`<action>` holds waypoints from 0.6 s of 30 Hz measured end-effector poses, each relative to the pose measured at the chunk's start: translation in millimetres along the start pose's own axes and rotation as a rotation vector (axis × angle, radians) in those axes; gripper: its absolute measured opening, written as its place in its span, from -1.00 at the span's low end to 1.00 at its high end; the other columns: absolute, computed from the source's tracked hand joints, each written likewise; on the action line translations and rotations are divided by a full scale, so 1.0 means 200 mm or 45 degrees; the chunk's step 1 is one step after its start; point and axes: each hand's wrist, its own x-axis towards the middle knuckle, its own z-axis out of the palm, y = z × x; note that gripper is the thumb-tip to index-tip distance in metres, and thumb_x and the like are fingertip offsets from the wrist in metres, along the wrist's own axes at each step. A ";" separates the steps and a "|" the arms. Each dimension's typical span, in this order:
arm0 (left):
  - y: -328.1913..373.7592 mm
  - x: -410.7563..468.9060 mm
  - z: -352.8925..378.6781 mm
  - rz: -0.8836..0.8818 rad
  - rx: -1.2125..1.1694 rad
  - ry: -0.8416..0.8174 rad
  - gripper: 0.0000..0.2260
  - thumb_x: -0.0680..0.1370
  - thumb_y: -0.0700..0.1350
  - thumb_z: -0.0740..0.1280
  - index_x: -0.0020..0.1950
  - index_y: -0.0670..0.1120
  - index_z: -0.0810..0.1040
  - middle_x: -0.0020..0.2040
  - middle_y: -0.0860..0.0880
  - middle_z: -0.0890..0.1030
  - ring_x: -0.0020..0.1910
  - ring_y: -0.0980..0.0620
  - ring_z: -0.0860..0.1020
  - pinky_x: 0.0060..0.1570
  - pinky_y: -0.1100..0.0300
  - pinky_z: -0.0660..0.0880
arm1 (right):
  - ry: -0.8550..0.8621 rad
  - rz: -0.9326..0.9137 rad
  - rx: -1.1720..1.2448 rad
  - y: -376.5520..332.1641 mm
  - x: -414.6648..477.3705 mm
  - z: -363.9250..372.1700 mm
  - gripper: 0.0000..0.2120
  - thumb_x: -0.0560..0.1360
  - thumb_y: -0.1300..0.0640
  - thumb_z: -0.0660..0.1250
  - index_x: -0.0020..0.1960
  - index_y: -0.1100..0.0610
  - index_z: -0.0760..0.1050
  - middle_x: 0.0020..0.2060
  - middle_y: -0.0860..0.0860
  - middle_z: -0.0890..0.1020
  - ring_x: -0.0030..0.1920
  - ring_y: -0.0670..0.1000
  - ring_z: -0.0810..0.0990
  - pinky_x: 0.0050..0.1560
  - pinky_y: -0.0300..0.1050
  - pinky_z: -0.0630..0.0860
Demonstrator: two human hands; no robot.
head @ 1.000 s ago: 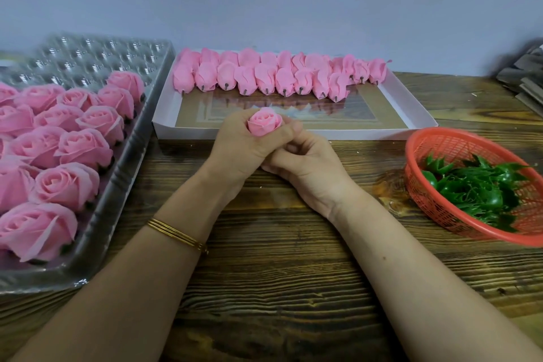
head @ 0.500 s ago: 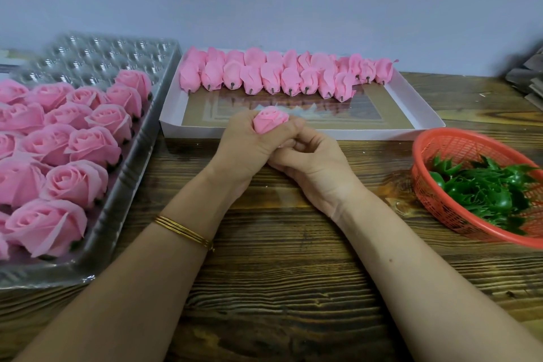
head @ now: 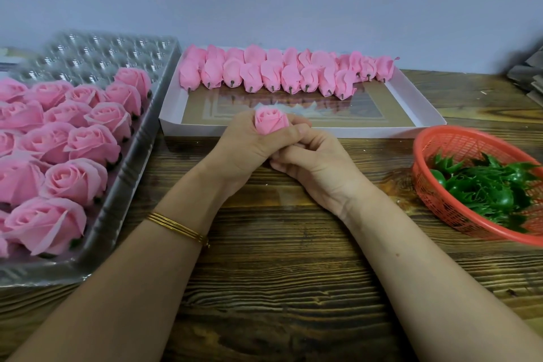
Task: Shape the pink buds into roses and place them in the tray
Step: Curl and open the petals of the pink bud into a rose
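left grip (head: 249, 150) clasps a bud (head: 270, 122) upright, petals free for shaping; right grip (head: 314, 164) curls beneath, hold hidden.

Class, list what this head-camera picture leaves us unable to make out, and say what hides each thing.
- Head view: base of the pink bud, hidden inside the left hand.
- Right hand fingertips, tucked behind the left hand: grip unclear.
- Tray of roses, cut by the left edge: no full count.
- Grey stack, blurred, cut by the right edge.
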 end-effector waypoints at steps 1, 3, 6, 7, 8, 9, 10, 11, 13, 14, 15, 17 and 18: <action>0.00 0.00 0.00 -0.001 -0.009 0.012 -0.58 0.36 -0.07 0.45 0.13 -0.29 0.62 -0.14 -0.12 0.67 -0.11 0.01 0.62 -0.10 0.21 0.56 | -0.004 0.012 -0.001 0.00 0.00 0.00 -0.66 0.45 0.56 0.22 -0.13 0.17 0.61 -0.26 0.10 0.58 -0.25 -0.09 0.60 -0.08 -0.23 0.53; -0.01 0.00 0.01 0.006 -0.008 0.049 -0.67 0.41 -0.10 0.46 0.09 -0.26 0.63 -0.16 -0.14 0.67 -0.14 0.01 0.63 -0.12 0.20 0.57 | 0.010 0.017 0.017 0.00 0.00 0.00 -0.68 0.44 0.55 0.25 -0.06 0.18 0.59 -0.25 0.09 0.60 -0.23 -0.09 0.61 -0.03 -0.20 0.54; -0.02 0.01 0.02 0.026 0.001 0.117 -0.86 0.50 -0.21 0.43 0.03 -0.21 0.66 -0.12 -0.19 0.69 -0.14 -0.03 0.66 -0.07 0.16 0.62 | 0.087 -0.045 -0.050 0.02 0.00 0.02 -0.68 0.38 0.55 0.34 0.03 0.26 0.58 -0.17 0.13 0.66 -0.11 0.00 0.63 0.16 -0.05 0.54; -0.03 0.01 0.02 0.029 -0.003 0.138 -0.88 0.51 -0.23 0.42 0.02 -0.22 0.66 -0.11 -0.19 0.69 -0.13 -0.04 0.66 -0.07 0.16 0.62 | 0.130 -0.077 -0.103 0.02 0.00 0.02 -0.66 0.36 0.55 0.37 0.07 0.28 0.57 -0.12 0.18 0.66 -0.06 0.03 0.63 0.19 -0.02 0.53; -0.03 0.01 0.02 0.029 -0.004 0.155 -0.88 0.51 -0.24 0.42 0.02 -0.23 0.65 -0.12 -0.18 0.68 -0.13 -0.05 0.65 -0.06 0.15 0.63 | 0.167 -0.107 -0.156 0.03 0.00 0.03 -0.64 0.35 0.55 0.40 0.09 0.28 0.57 -0.10 0.19 0.66 -0.06 0.03 0.63 0.17 -0.05 0.55; -0.03 0.01 0.03 0.027 -0.003 0.167 -0.88 0.51 -0.25 0.42 0.02 -0.23 0.65 -0.12 -0.18 0.68 -0.13 -0.05 0.65 -0.05 0.15 0.63 | 0.195 -0.136 -0.204 0.03 0.00 0.04 -0.63 0.34 0.55 0.41 0.08 0.26 0.57 -0.13 0.17 0.67 -0.10 -0.02 0.64 0.11 -0.12 0.57; -0.03 0.01 0.03 0.026 -0.003 0.170 -0.90 0.50 -0.26 0.42 0.01 -0.22 0.65 -0.12 -0.18 0.68 -0.14 -0.05 0.65 -0.06 0.15 0.63 | 0.216 -0.162 -0.240 0.03 0.00 0.04 -0.63 0.34 0.55 0.42 0.06 0.23 0.57 -0.19 0.11 0.67 -0.16 -0.08 0.64 0.04 -0.20 0.59; -0.03 0.01 0.03 0.027 -0.004 0.165 -0.91 0.50 -0.27 0.42 -0.01 -0.21 0.65 -0.14 -0.17 0.68 -0.15 -0.03 0.65 -0.07 0.16 0.62 | 0.231 -0.184 -0.264 0.03 0.00 0.04 -0.63 0.34 0.55 0.42 0.04 0.20 0.57 -0.23 0.07 0.66 -0.20 -0.11 0.63 -0.01 -0.25 0.58; -0.03 0.01 0.03 0.030 -0.011 0.140 -0.93 0.49 -0.27 0.43 -0.04 -0.19 0.66 -0.16 -0.13 0.68 -0.17 0.00 0.66 -0.12 0.20 0.60 | 0.247 -0.210 -0.286 0.03 0.00 0.04 -0.64 0.34 0.54 0.42 0.00 0.17 0.58 -0.22 0.10 0.65 -0.19 -0.08 0.61 -0.01 -0.23 0.56; -0.03 0.01 0.03 0.030 -0.017 0.124 -0.91 0.47 -0.25 0.45 -0.04 -0.19 0.66 -0.17 -0.12 0.69 -0.17 0.01 0.66 -0.13 0.22 0.59 | 0.248 -0.217 -0.286 0.03 -0.01 0.04 -0.65 0.35 0.54 0.41 -0.03 0.16 0.59 -0.21 0.12 0.64 -0.17 -0.04 0.60 0.01 -0.19 0.56; -0.03 0.01 0.03 0.029 -0.020 0.103 -0.86 0.44 -0.20 0.46 -0.03 -0.19 0.66 -0.16 -0.13 0.69 -0.16 0.01 0.66 -0.13 0.22 0.59 | 0.243 -0.218 -0.277 0.04 -0.01 0.04 -0.66 0.35 0.54 0.40 -0.05 0.16 0.60 -0.20 0.14 0.64 -0.15 -0.01 0.59 0.03 -0.14 0.55; -0.02 0.01 0.02 0.015 -0.019 0.051 -0.74 0.38 -0.10 0.48 0.01 -0.19 0.67 -0.07 -0.19 0.69 -0.11 -0.01 0.66 -0.08 0.21 0.59 | 0.218 -0.192 -0.238 0.04 -0.01 0.04 -0.68 0.36 0.56 0.38 -0.07 0.19 0.61 -0.19 0.16 0.64 -0.12 0.02 0.59 0.10 -0.06 0.54; -0.02 0.00 0.01 0.007 -0.015 0.031 -0.72 0.37 -0.08 0.49 0.02 -0.19 0.67 -0.01 -0.23 0.68 -0.08 -0.03 0.65 -0.04 0.18 0.60 | 0.194 -0.169 -0.215 0.04 -0.01 0.04 -0.70 0.36 0.56 0.37 -0.06 0.22 0.61 -0.18 0.17 0.64 -0.10 0.04 0.60 0.13 -0.04 0.54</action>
